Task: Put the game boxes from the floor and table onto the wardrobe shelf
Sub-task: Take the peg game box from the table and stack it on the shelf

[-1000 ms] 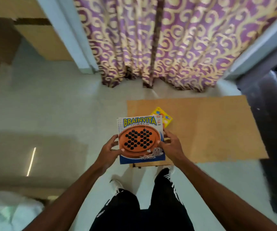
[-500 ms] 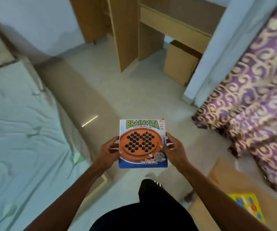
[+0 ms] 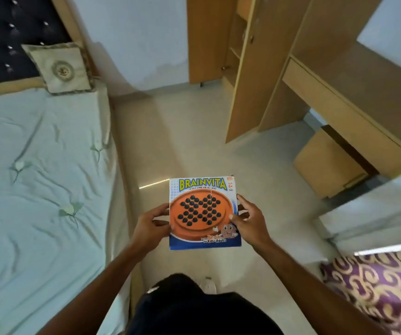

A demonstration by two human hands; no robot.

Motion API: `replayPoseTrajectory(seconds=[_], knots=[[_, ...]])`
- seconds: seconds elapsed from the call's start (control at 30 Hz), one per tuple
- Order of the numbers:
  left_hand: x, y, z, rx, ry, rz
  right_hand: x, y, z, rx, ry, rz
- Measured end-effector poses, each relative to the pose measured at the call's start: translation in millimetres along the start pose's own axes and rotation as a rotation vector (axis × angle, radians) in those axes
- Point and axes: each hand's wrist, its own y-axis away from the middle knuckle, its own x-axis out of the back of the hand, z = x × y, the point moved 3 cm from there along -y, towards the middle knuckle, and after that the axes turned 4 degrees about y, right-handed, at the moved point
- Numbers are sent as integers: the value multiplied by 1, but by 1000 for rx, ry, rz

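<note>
Head view: the person has turned from the curtain and low table to face the open wardrobe [image 3: 240, 68] across the floor. The Brainvita game box [image 3: 203, 212] is carried face-up in mid-air, left hand [image 3: 152, 224] clasping its left edge, right hand [image 3: 249, 222] its right edge. Judgement: pickup complete; the walk and shelving remain.

The Brainvita game box [image 3: 204, 212] is a flat, nearly square carton with a white and blue face, its yellow title across the top edge and an orange round board dotted with dark pegs in the middle. It is held face up, roughly level, above the pale floor, gripped at its left and right edges. Ahead stands the wooden wardrobe [image 3: 240, 68], its door open and inner shelves partly visible.
</note>
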Motion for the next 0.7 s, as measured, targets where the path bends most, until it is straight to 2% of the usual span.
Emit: replayPoseTrajectory(seconds=[0.17,0.4,0.7], knots=[[16,-103,37,-2,35,76,-4,-134,-49,46,49,-94],[50,-282,102,-27,187,208,-30,-333,-130,86,52,-132],[96,-491,200,-97,40,160,-35,-529,-230,125,41,-77]])
